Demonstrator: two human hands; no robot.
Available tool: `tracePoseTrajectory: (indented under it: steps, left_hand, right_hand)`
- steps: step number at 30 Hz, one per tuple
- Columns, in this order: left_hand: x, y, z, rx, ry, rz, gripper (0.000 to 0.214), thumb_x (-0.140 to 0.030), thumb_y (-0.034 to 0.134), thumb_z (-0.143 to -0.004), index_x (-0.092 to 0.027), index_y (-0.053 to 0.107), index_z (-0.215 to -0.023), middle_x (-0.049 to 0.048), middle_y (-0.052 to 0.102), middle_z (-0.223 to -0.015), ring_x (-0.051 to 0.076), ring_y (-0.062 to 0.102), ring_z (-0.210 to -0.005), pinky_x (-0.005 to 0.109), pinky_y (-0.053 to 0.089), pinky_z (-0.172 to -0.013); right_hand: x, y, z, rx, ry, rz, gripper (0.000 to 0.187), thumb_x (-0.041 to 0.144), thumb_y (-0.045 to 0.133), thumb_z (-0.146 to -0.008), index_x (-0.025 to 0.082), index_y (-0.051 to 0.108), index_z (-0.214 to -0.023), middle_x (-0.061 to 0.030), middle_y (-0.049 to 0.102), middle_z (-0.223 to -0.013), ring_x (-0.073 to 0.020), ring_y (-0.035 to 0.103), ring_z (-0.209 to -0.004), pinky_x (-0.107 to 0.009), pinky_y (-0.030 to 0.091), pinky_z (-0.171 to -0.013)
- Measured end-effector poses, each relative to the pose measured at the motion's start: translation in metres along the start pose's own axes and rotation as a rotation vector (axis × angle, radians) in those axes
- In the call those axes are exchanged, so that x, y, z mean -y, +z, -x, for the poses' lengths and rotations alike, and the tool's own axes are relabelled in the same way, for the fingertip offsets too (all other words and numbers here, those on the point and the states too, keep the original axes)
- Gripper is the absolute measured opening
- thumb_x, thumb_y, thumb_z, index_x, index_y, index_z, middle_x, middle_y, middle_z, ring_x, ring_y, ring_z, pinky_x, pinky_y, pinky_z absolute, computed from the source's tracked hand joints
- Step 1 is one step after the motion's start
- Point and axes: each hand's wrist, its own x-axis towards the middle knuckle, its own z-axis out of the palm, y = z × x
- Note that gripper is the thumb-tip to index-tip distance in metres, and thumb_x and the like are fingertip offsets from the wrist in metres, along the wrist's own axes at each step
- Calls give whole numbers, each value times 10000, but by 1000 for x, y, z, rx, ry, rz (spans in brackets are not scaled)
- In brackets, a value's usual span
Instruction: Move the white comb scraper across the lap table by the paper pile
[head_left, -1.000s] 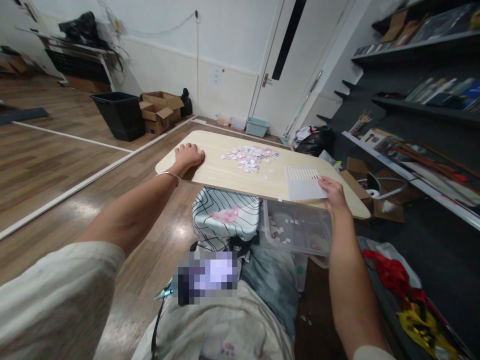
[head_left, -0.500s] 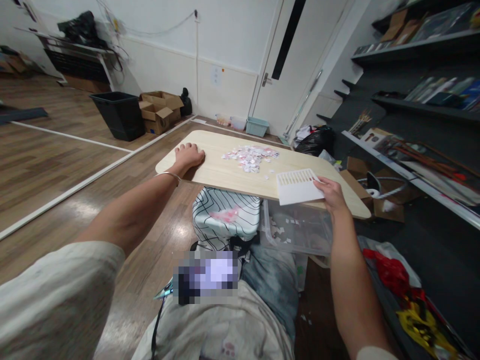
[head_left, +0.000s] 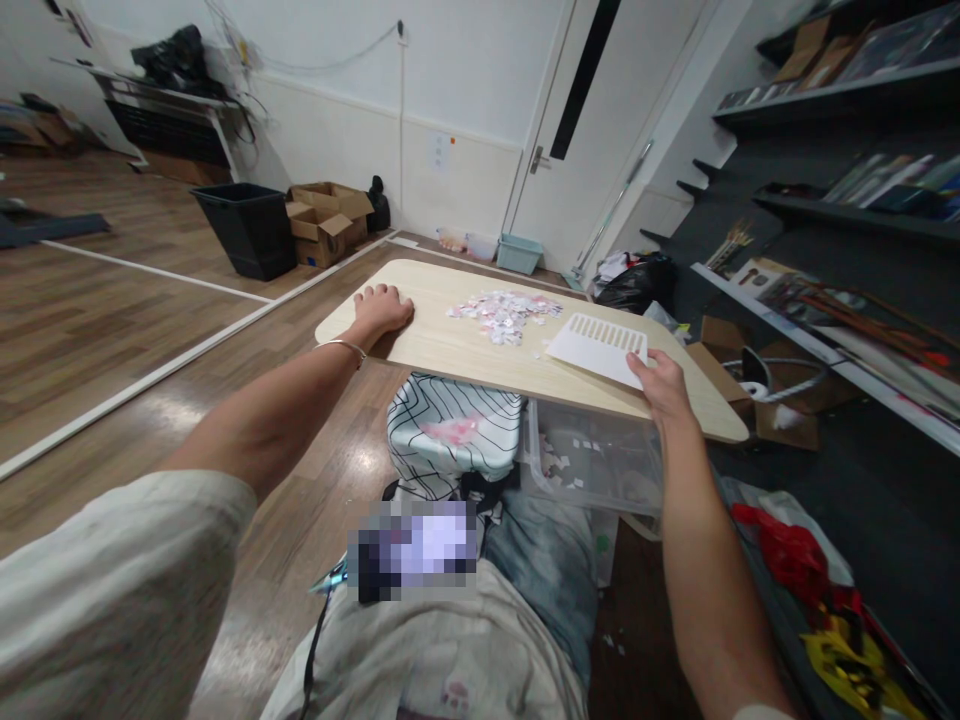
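A light wooden board (head_left: 450,345) lies in front of me above my lap. My left hand (head_left: 382,305) rests near its left end, fingers curled down on the surface, holding nothing. My right hand (head_left: 656,385) grips the near right corner of a flat white plastic scraper (head_left: 596,347) with a row of slots along its far edge. The scraper lies low over the board, just right of a pile of small pink and white paper bits (head_left: 502,312).
Under the board sit a clear plastic bin (head_left: 592,455) with paper scraps and a black-lined white bag (head_left: 450,425). Shelves (head_left: 840,290) run along the right. A black crate (head_left: 244,230) and cardboard boxes (head_left: 326,220) stand by the far wall.
My right hand has swung the white scraper from tilted up at the board's near edge to lying flatter and farther in, closer to the paper pile. My left hand has stayed put.
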Motion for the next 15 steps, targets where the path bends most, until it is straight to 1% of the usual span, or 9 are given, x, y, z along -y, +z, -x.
tracePoseTrajectory:
  steps: [3, 7, 9, 12, 15]
  left_hand:
    - [0, -1, 1, -1, 2, -10, 770, -486, 368, -1126, -59, 706, -1670, 339, 608, -1790, 507, 540, -1665, 651, 420, -1382]
    - [0, -1, 0, -15, 0, 5, 742, -485, 394, -1129, -98, 713, -1676, 318, 633, -1777, 512, 548, -1651, 669, 424, -1374]
    - [1, 0, -1, -14, 1, 12, 744, -486, 401, -1127, -98, 715, -1678, 320, 632, -1778, 518, 545, -1655, 676, 427, -1370]
    - [1, 0, -2, -6, 6, 5, 751, -491, 393, -1129, -95, 715, -1680, 319, 616, -1796, 513, 533, -1675, 669, 425, -1377]
    - [1, -1, -1, 2, 8, -11, 757, -492, 376, -1139, -92, 705, -1690, 318, 601, -1812, 501, 523, -1692, 652, 423, -1385]
  right_hand:
    - [-1, 1, 0, 39, -10, -3, 764, 658, 1130, -515, 280, 688, -1011, -28, 803, -811, -323, 828, -870, -521, 726, -903]
    - [-1, 3, 0, 69, 0, 9, 791, 645, 1139, -499, 276, 685, -1031, -36, 805, -810, -329, 831, -856, -518, 725, -884]
    - [0, 3, 0, 72, 4, 30, 738, 601, 1127, -514, 271, 699, -1017, -28, 798, -796, -315, 817, -828, -487, 716, -849]
    - [2, 1, 1, 73, 20, 47, 607, 494, 1084, -521, 253, 754, -971, -15, 792, -780, -283, 783, -782, -410, 680, -773]
    - [4, -2, 3, 71, 28, 6, 526, 408, 1047, -516, 225, 821, -955, -23, 840, -846, -265, 788, -805, -375, 672, -774]
